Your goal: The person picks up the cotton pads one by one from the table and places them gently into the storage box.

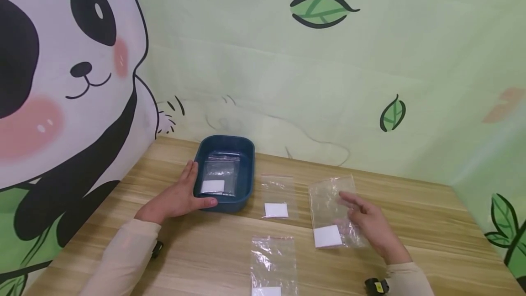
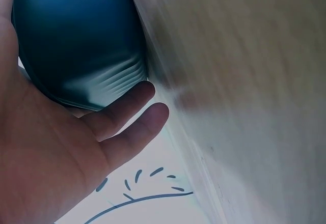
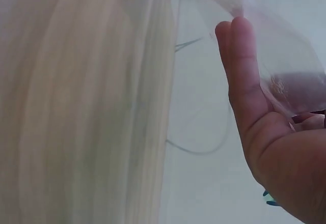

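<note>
Beige L sleeve [image 1: 119,255] nearest cam, btm left of frame. Panda print [image 1: 57,44] fills upper left of wall cloth [image 1: 246,49]. L hand [image 1: 174,197], left of ctr: fingers straight along left side of dark blue tub [image 1: 232,206], thumb on near rim; touching, not curled round it. Tub sits on wood table [image 1: 205,250]. Inside: clear zip bag [image 1: 225,171] w/ white patch [image 1: 213,187] at near left; can't tell if more are stacked under. Btm ctr: 2nd bag [image 1: 273,268], shiny creases, patch partly cut off by frame edge. Just right of tub, ctr: 3rd bag [image 1: 278,191], patch at near end. Right of ctr: 4th bag [image 1: 324,202], tilted, looks raised off table, patch at lower left corner. R hand [image 1: 376,225] grips it by its right side, two fingers stretched out; exact pinch pt hidden. Black gadget [image 1: 375,286] w/ yellow label at R wrist, btm right.
</note>
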Action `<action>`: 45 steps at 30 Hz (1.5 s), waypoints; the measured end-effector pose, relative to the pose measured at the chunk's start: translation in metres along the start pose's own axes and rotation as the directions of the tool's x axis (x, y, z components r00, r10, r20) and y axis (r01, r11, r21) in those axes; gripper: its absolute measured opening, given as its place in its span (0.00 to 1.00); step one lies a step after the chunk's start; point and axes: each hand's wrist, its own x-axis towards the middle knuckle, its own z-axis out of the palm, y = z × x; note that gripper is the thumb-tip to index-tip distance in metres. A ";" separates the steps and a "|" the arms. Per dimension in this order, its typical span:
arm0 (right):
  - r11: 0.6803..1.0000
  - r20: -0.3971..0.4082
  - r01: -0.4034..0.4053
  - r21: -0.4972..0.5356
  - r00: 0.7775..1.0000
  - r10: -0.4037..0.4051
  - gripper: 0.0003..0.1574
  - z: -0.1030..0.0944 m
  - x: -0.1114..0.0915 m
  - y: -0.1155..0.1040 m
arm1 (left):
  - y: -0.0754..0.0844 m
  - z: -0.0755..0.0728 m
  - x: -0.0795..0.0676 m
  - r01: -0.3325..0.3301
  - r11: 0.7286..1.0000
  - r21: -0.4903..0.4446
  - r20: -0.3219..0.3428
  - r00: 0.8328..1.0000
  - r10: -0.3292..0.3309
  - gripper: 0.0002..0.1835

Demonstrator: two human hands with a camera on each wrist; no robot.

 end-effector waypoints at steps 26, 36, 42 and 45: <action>0.961 -0.057 0.190 0.202 0.982 -0.182 0.41 0.034 0.021 -0.055 | -0.003 -0.003 0.000 0.022 1.000 -0.004 0.007 1.000 -0.022 0.72; 0.960 -0.063 0.201 0.197 0.979 -0.192 0.46 0.055 0.035 -0.080 | -0.006 -0.004 0.000 0.004 1.000 0.013 -0.017 1.000 -0.004 0.72; 0.952 -0.063 0.198 0.233 0.980 -0.189 0.47 0.069 0.045 -0.088 | -0.005 -0.002 0.002 0.004 1.000 0.014 -0.018 1.000 -0.004 0.72; 0.948 -0.062 0.200 0.246 0.980 -0.191 0.48 0.077 0.049 -0.090 | -0.004 0.000 0.002 0.006 1.000 0.013 -0.015 1.000 -0.005 0.72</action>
